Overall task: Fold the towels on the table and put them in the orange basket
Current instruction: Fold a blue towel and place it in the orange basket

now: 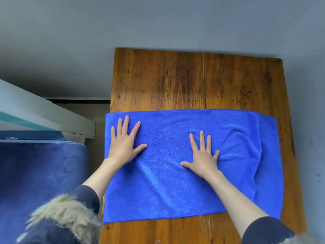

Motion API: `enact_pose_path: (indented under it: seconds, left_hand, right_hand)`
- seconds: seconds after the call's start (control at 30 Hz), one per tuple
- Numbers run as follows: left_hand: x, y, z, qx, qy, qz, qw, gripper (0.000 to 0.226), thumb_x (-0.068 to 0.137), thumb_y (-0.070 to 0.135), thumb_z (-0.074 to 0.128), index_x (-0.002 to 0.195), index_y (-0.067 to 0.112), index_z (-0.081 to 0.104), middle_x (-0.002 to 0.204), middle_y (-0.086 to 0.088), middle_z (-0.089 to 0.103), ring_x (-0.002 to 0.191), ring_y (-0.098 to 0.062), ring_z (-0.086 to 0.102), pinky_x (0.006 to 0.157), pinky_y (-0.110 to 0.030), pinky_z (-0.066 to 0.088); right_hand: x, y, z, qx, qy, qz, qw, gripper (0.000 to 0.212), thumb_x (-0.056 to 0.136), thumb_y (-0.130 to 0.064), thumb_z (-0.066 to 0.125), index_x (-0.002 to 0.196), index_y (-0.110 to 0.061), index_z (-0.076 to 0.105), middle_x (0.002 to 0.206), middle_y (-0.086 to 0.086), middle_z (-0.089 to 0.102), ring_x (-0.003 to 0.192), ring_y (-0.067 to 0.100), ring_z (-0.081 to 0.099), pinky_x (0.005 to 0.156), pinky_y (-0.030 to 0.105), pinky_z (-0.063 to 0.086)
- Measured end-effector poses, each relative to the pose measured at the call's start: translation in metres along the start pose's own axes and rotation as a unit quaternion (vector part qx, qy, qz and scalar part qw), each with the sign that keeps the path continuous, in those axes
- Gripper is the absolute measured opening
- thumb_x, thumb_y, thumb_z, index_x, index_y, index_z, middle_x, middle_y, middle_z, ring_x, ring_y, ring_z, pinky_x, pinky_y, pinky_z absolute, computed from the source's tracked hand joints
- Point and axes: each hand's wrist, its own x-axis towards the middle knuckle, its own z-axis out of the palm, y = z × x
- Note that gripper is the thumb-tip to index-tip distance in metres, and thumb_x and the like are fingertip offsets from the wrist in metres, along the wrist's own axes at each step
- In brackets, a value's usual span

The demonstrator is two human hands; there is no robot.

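Left hand (124, 143) and right hand (204, 155) press flat, fingers spread, on a blue towel (168, 184) across a worn wooden table (175, 80). Grey wall (123, 23) behind; a blue-covered bed (40, 173) stands left.

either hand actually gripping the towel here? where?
Nothing held. Left hand and right hand lie flat, fingers spread, pressing on the blue towel.

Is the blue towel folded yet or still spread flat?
Spread flat on the wooden table: the blue towel shows no clear fold, with left hand and right hand pressing it.
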Motion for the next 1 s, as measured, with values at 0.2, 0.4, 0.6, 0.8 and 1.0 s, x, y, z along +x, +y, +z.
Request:
enact_pose_path:
  seconds: [0.2,0.4,0.6,0.8,1.0]
  left_hand:
    - [0.022,-0.016,-0.009,0.022,-0.034,0.008,0.999,0.096,0.075,0.067,0.056,0.149,0.037,0.003,0.157,-0.003,-0.018,0.143,-0.028,-0.020,0.116,-0.051,-0.003]
    - [-0.002,0.008,-0.002,0.002,0.015,0.022,1.000,0.085,0.083,0.062,0.050,0.149,0.034,0.005,0.157,-0.005,-0.016,0.142,-0.028,-0.021,0.110,-0.062,-0.004]
    - [-0.078,0.045,0.041,0.013,0.003,0.029,1.000,0.092,0.079,0.056,0.060,0.145,0.032,0.001,0.155,-0.008,-0.013,0.141,-0.031,-0.017,0.106,-0.069,0.007]
    - [-0.108,0.030,0.059,-0.011,-0.057,-0.059,0.997,0.107,0.071,0.070,0.055,0.142,0.033,-0.015,0.150,-0.002,-0.029,0.138,-0.025,-0.030,0.109,-0.063,-0.001]
    - [-0.106,0.017,0.048,0.042,-0.093,-0.052,0.993,0.111,0.065,0.079,0.050,0.138,0.039,-0.024,0.145,0.001,-0.039,0.133,-0.023,-0.038,0.105,-0.070,-0.001]
  right_hand:
    - [0.000,0.004,-0.002,-0.011,0.008,-0.001,1.000,0.113,0.071,-0.067,0.061,0.143,-0.039,-0.021,0.148,-0.003,-0.039,0.139,0.026,-0.030,0.106,0.067,0.012]
    - [-0.012,0.004,0.008,-0.016,0.045,-0.019,0.999,0.108,0.073,-0.071,0.055,0.145,-0.037,-0.018,0.149,-0.001,-0.038,0.139,0.027,-0.031,0.106,0.070,0.006]
    - [-0.041,0.008,0.041,-0.043,0.062,-0.025,0.997,0.107,0.073,-0.074,0.051,0.144,-0.037,-0.020,0.142,-0.001,-0.045,0.138,0.028,-0.031,0.106,0.068,0.006]
    - [-0.057,0.006,0.063,-0.024,0.041,-0.004,0.999,0.108,0.073,-0.077,0.047,0.142,-0.036,-0.025,0.144,-0.001,-0.043,0.139,0.028,-0.029,0.106,0.068,0.009]
    - [-0.057,0.004,0.060,-0.019,0.024,-0.008,0.999,0.109,0.073,-0.076,0.048,0.144,-0.034,-0.022,0.149,0.001,-0.037,0.139,0.030,-0.028,0.106,0.068,0.010]
